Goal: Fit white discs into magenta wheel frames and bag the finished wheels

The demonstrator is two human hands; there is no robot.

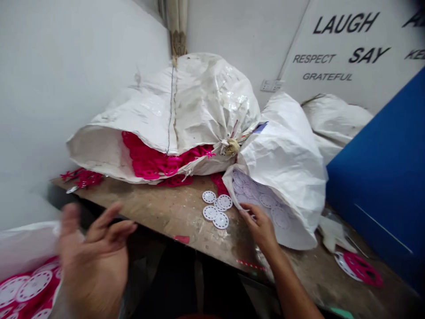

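My right hand [260, 226] rests at the mouth of a white woven sack [285, 177], its fingertips on the stacked pale lilac perforated sheets [262, 199] inside. Whether it grips a sheet is hard to tell. Several white perforated discs [215, 210] lie on the worn wooden tabletop [172, 212], just left of that hand. My left hand [94, 252], blurred, hangs open over the table's near edge with its fingers spread and holds nothing. Below it sits another sack [29, 283] holding magenta and white discs.
A large tied white sack [175, 106] spills magenta cut-out pieces [152, 159] onto the table, with more scraps [81, 178] at the left. A blue board [375, 177] stands at right. Another white sack [335, 117] leans against the lettered wall [348, 48]. Magenta-and-white pieces [360, 268] lie at lower right.
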